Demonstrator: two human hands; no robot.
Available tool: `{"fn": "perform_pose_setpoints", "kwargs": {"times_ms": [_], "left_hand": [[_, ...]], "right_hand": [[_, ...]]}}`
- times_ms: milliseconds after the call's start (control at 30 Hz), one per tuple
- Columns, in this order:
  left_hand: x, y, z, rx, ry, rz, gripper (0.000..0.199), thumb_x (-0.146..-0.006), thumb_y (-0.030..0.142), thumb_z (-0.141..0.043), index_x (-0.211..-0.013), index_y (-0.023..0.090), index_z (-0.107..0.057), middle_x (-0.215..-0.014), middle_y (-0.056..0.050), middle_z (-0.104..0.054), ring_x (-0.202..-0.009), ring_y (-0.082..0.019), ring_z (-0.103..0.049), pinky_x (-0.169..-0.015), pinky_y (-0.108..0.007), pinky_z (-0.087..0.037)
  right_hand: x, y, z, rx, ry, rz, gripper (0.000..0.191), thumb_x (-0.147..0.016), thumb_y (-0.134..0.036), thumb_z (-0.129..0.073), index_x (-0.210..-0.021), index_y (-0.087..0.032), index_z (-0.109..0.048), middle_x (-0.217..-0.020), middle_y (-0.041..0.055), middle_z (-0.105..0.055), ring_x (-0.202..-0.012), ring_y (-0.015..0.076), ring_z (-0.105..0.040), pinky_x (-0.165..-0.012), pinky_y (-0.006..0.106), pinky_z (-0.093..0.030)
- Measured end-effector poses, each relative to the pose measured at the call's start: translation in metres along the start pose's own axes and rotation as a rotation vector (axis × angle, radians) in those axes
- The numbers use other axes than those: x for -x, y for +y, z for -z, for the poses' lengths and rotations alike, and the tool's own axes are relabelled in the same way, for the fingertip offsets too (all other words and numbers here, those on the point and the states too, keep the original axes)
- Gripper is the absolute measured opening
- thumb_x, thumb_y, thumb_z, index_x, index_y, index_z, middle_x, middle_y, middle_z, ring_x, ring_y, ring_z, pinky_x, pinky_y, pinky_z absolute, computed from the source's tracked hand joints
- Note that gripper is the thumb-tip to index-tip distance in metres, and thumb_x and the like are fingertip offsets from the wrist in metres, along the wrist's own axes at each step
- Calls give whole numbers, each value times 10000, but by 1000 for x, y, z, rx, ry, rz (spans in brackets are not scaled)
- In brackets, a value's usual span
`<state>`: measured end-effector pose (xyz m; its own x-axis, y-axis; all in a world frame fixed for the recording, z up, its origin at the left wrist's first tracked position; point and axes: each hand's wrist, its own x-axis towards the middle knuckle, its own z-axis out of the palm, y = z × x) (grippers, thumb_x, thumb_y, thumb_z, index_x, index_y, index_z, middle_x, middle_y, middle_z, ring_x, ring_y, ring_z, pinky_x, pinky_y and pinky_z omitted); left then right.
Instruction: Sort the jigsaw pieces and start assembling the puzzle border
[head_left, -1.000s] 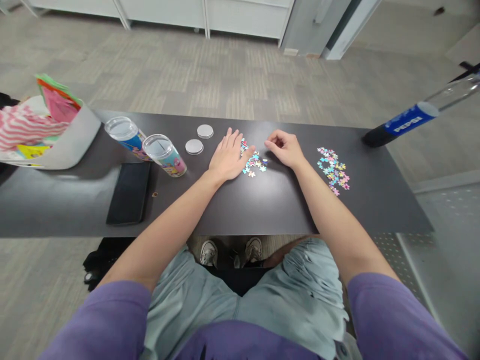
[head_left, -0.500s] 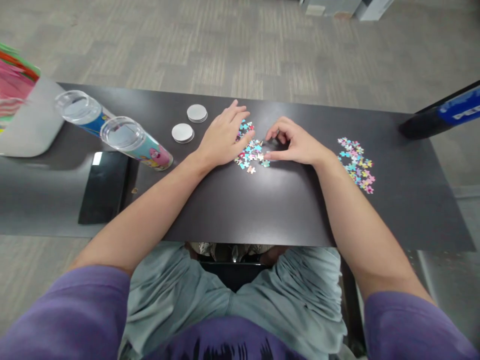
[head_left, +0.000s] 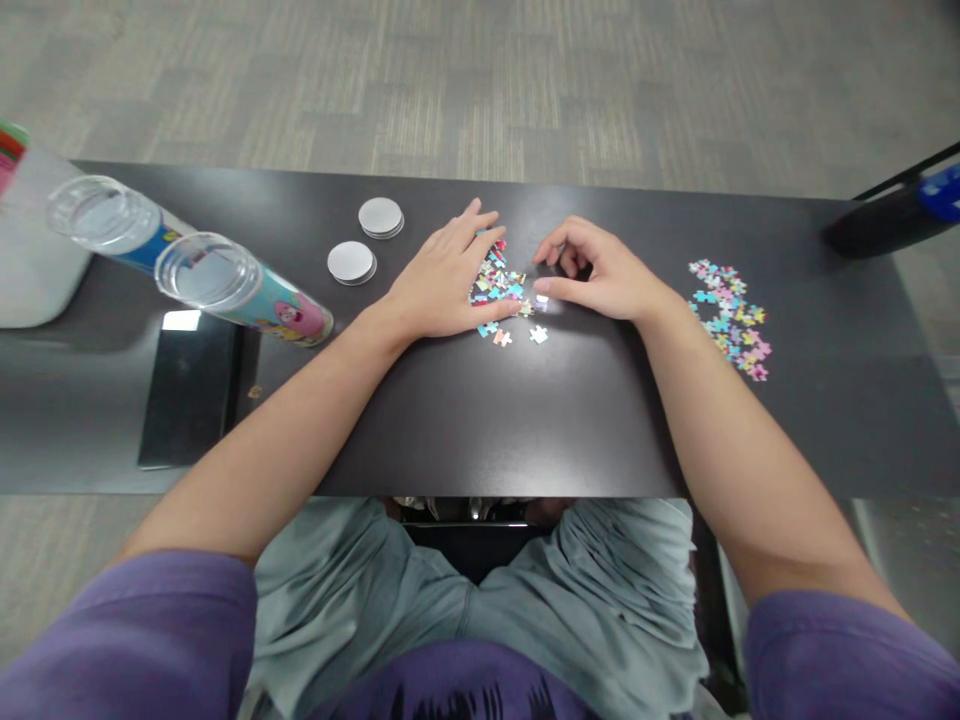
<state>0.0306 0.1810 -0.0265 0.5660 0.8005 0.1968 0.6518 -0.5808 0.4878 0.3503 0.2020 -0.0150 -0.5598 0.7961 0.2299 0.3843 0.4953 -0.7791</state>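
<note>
1. Head view: the small pile of puzzle pieces [head_left: 496,283] is on the dark table [head_left: 480,420], partly under the left hand.
2. The left hand [head_left: 442,272] is flat, palm down, with its fingers spread. It is not gripping anything.
3. The right hand [head_left: 600,270] is half curled beside the pile. A pale piece shows by its thumb, but I cannot tell if it is pinched.
4. If the left hand slid, it could push pieces apart. A loose pinch could drop one.
5. The second pile [head_left: 729,290] is near the right forearm, so a bump could scatter it.
6. The picture tubes [head_left: 296,312] near the left arm could tip if knocked.
7. The dark bottle [head_left: 862,232] has a blue label, cut off, with no word I can read. The tubes show cartoons.
</note>
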Motion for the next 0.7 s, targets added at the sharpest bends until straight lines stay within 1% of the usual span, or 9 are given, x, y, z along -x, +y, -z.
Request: {"fn": "perform_pose_setpoints", "kwargs": {"times_ms": [100, 200, 300, 400, 500, 600, 700], "left_hand": [[0, 1, -1, 16, -3, 27, 1221, -1007, 1061, -843, -1871, 230, -609, -2053, -244, -466, -1999, -567, -265, -1647, -795, -264], [0, 1, -2, 29, 22, 64, 1228, -984, 1061, -875, -1867, 248, -613, -2058, -223, -463, -2004, -566, -251, -1658, -791, -249], [1, 2, -5, 25, 27, 81, 1268, -964, 1073, -888, -1875, 240, -598, -2052, -228, -472, -2000, -567, -263, -1662, -778, -251], [2, 4, -7, -1, 28, 98, 1354, -925, 1083, -920, -1904, 219, -562, -2081, -248, -417, -2003, -576, -245, -1672, -762, -227], [3, 5, -7, -14, 36, 123, 1315, -963, 1059, -900, -1917, 225, -550, -2113, -245, -353, -2015, -566, -211, -1676, -747, -224], [4, 4, -6, -12, 30, 131, 1217, -1039, 1002, -853, -1926, 231, -542, -2106, -235, -367, -2016, -551, -218, -1675, -746, -229], [4, 0, -6, -19, 32, 125, 1172, -1065, 956, -849, -1931, 233, -533, -2092, -230, -389, -2009, -544, -244, -1666, -742, -259]], "right_hand": [[-1, 0, -3, 1, 22, -14, 825, -938, -1088, -952, -1136, -292, -858, -1022, 35, -697, -811, 216, -559, -773, 400, -540], [-1, 1, -5, 1, 25, -25, 794, -941, -1056, -972, -1112, -289, -858, -954, 22, -670, -791, 215, -545, -747, 391, -505], [-2, 1, -6, 1, 27, -13, 758, -952, -1002, -999, -1095, -271, -857, -935, 16, -664, -767, 200, -525, -736, 388, -486], [-3, 1, -7, 18, 17, -6, 701, -994, -954, -987, -1079, -270, -856, -927, 15, -671, -757, 198, -525, -740, 391, -493], [-4, 1, -7, 34, 12, -22, 641, -994, -900, -1013, -1072, -283, -857, -927, 17, -676, -769, 208, -526, -751, 398, -512], [-3, 0, -7, 58, 15, -9, 587, -996, -848, -1035, -1073, -293, -859, -977, 27, -690, -780, 211, -520, -770, 413, -536], [-3, -1, -7, 75, 24, 10, 612, -1030, -880, -994, -1027, -295, -815, -1024, 41, -691, -787, 214, -525, -793, 432, -549]]}}
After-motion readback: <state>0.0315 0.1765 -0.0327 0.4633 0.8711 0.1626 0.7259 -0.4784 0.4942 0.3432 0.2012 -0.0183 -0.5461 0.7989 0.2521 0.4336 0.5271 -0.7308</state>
